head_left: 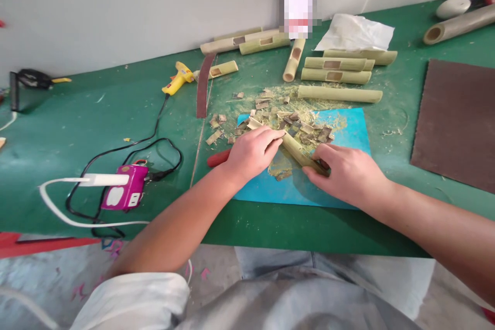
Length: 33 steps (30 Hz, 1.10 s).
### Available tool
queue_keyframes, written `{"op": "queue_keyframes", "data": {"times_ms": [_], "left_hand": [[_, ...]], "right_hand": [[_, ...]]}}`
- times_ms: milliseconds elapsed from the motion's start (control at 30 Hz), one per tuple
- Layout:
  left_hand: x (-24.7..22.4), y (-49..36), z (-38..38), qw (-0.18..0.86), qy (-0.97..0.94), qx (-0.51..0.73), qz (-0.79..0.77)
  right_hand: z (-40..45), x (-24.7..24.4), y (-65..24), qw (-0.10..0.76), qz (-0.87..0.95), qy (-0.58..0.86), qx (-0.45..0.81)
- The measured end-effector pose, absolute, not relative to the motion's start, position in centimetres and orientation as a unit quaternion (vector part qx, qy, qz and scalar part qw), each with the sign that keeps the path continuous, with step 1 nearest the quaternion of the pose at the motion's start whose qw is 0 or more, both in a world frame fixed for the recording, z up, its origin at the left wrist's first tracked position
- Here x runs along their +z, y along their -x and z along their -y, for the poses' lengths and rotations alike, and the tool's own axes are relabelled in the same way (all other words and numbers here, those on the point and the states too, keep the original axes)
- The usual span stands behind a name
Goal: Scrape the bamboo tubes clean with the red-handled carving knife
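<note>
A pale green bamboo tube [297,148] slants between my two hands over a blue sheet [353,126]. The fingers of my left hand [255,152] are closed at its far end. My right hand [344,171] wraps round its near end, thumb and fingers on either side; part of that end is hidden. Beyond the tube lies a heap of bamboo chips [305,128] and dust. A red object like a handle [218,158] pokes out beside my left hand, the rest of it covered.
Several bamboo tubes [336,77] lie at the back, many with cut windows. A yellow glue gun [178,78], a brown strip [202,90] and a magenta power socket [126,188] with cords are on the left. A brown sheet [456,124] lies at right on the green table [290,227].
</note>
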State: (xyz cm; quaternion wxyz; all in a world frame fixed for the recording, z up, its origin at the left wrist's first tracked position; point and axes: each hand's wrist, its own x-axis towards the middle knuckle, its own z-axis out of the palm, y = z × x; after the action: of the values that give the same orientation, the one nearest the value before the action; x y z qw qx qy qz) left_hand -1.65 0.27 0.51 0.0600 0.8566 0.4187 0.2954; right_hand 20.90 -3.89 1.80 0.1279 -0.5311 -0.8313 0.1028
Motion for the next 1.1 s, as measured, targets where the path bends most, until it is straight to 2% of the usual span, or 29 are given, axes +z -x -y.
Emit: {"op": "queue_keyframes", "data": {"times_ms": [1100], "left_hand": [[0.24, 1.96, -0.49, 0.071, -0.859, 0.305, -0.406]], "right_hand": [[3.75, 1.84, -21.12, 0.115, 0.828, 0.538, 0.109]]}}
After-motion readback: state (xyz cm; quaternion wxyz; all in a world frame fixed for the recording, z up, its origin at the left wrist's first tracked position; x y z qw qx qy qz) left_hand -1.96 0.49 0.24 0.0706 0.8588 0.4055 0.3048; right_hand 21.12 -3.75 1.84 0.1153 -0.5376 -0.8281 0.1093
